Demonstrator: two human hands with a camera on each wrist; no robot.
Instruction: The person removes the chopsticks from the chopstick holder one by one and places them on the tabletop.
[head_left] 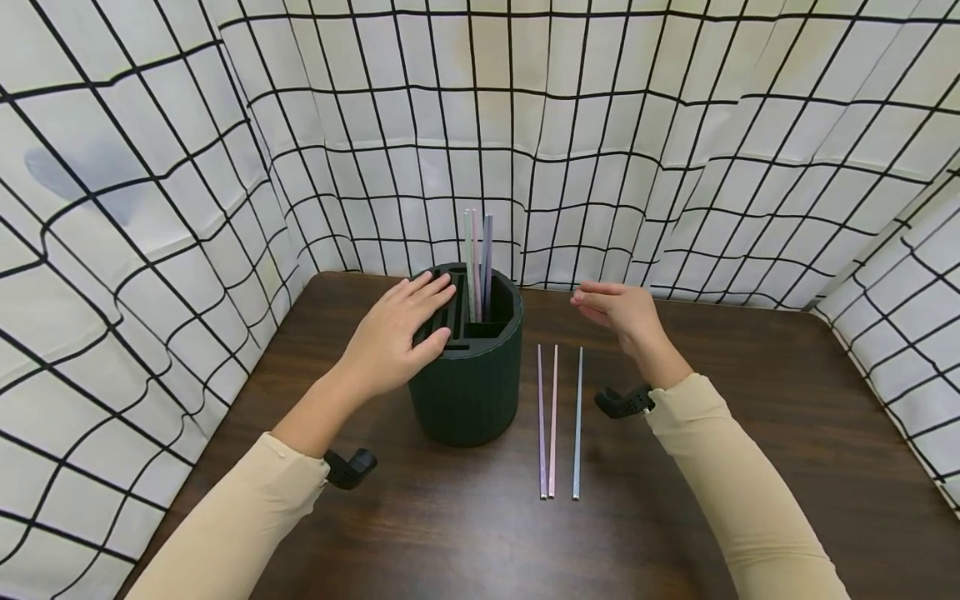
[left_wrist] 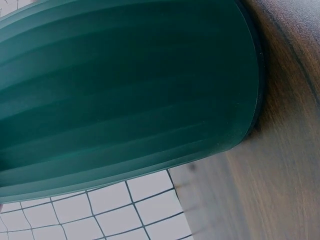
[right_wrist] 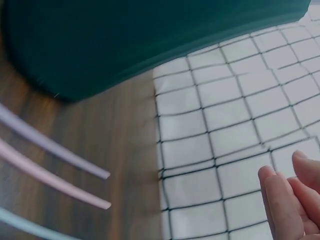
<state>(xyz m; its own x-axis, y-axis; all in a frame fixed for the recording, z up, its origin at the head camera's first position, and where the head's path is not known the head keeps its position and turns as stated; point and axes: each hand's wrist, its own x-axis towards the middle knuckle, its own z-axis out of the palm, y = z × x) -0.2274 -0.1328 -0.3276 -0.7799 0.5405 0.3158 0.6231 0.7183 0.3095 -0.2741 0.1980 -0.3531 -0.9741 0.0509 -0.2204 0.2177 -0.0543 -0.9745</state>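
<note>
A dark green ribbed utensil holder [head_left: 465,400] stands upright on the table. My left hand [head_left: 397,329] rests on its slotted top at the left, fingers spread and straight. Several pastel chopsticks [head_left: 488,258] stand in the open compartment at the holder's right side. To the right of the holder lie a purple chopstick [head_left: 542,425], a pink chopstick [head_left: 553,425] and a blue chopstick [head_left: 577,425], thin ends pointing away from me. Past their far ends, my right hand [head_left: 622,312] is raised with nothing in it, fingers together and nearly straight; the thumb shows close to them in the right wrist view.
The dark brown wooden table [head_left: 757,433] ends at a white curtain [head_left: 600,125] with black grid lines, which encloses the back and both sides. A black wrist band [head_left: 350,468] is on the left wrist and another wrist band [head_left: 624,402] on the right.
</note>
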